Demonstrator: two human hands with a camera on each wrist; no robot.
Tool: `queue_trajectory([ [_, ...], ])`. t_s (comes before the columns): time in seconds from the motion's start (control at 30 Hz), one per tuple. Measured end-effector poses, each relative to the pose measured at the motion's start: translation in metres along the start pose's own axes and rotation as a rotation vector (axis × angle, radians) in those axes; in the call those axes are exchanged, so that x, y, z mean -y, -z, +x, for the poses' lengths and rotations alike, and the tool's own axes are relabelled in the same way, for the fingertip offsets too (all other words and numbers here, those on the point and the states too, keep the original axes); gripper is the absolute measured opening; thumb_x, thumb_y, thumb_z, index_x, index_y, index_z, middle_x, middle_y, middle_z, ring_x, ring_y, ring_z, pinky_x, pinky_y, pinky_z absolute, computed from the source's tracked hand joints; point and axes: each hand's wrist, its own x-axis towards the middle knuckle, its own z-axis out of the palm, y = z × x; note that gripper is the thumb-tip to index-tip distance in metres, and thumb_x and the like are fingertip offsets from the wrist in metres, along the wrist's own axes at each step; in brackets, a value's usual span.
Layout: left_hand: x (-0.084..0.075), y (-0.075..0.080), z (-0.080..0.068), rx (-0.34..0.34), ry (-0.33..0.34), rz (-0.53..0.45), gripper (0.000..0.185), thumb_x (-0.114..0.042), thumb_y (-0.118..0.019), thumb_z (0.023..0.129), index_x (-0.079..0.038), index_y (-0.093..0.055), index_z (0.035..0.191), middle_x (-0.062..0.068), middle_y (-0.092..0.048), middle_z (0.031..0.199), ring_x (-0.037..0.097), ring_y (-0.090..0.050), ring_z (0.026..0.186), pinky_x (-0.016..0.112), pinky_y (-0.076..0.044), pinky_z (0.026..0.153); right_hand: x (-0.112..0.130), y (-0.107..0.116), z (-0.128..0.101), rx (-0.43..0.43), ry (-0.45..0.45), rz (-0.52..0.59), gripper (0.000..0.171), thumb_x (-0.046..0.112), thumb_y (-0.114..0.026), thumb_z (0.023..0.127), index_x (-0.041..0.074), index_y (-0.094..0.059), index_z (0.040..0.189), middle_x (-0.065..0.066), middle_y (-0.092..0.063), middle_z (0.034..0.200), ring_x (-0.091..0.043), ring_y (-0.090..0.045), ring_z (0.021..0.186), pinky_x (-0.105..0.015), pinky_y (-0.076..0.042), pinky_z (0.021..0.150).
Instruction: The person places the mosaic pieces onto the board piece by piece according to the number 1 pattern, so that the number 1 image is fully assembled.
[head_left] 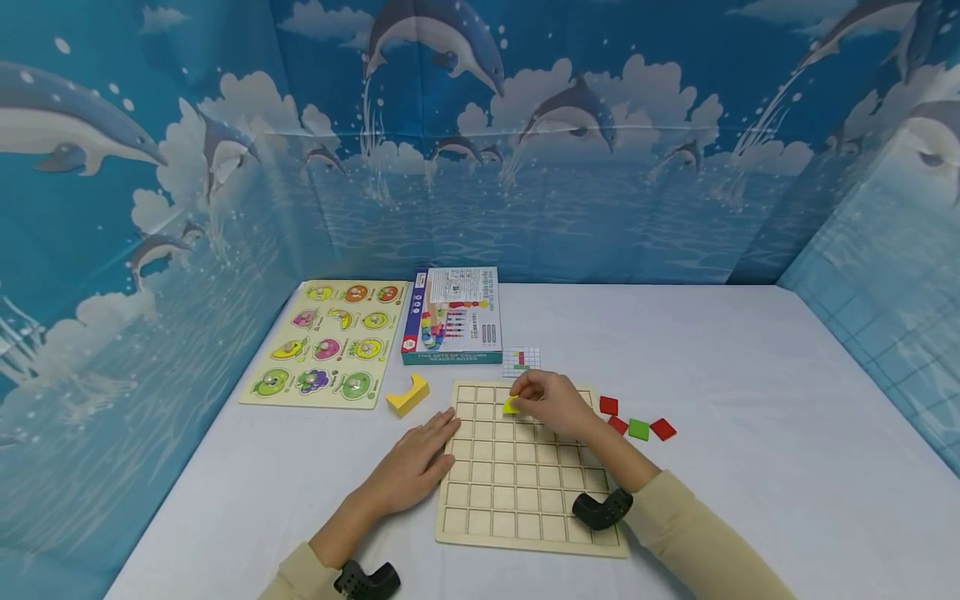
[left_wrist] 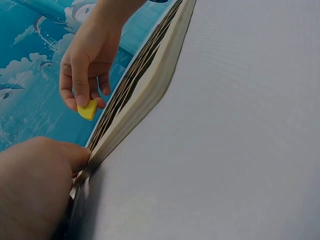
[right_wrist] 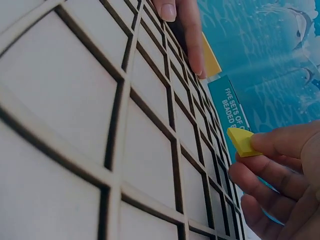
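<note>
Nearest us, our left hand [head_left: 415, 462] lies flat with straight fingers against the left edge of the wooden grid board [head_left: 525, 500], likely to keep it from sliding. Just beyond, our right hand [head_left: 551, 404] pinches a small yellow tile [head_left: 511, 406] between thumb and fingertips, holding it just above the cells near the board's far edge; the right wrist view shows it clear of the wood. To the right, red and green tiles [head_left: 637, 428] lie loose on the white table [head_left: 750, 467]. Farther off lie a yellow block [head_left: 408, 394], a small pattern card [head_left: 521, 361], a game box [head_left: 453, 315] and a fruit puzzle [head_left: 326, 342]. We cannot read the card's pattern, and the right hand hides some of the cells beneath it.
</note>
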Motion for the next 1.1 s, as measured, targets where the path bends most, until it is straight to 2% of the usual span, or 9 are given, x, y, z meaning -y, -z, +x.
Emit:
queue_trajectory([
  [0.6, -0.0017, 0.0012, 0.0004, 0.008, 0.016, -0.005, 0.054, -0.03, -0.046, 0.103, -0.009, -0.035, 0.152, 0.003, -0.025, 0.16, 0.018, -0.021, 0.146, 0.045, -0.021, 0.117, 0.0018, -0.0107, 0.0062, 0.034, -0.022, -0.056, 0.005, 0.007, -0.069, 0.089, 0.01, -0.067, 0.092, 0.004, -0.063, 0.08, -0.013, -0.057, 0.074, -0.031, -0.049, 0.07],
  [1.1, -0.0023, 0.0019, 0.0004, 0.016, 0.02, -0.005, 0.054, -0.031, -0.044, 0.104, -0.008, -0.035, 0.152, 0.003, -0.025, 0.16, 0.018, -0.02, 0.146, 0.045, -0.021, 0.117, 0.0007, -0.0098, 0.0048, 0.056, 0.003, -0.066, 0.004, 0.006, -0.07, 0.088, 0.008, -0.068, 0.09, 0.003, -0.06, 0.08, -0.015, -0.054, 0.074, -0.029, -0.048, 0.067],
])
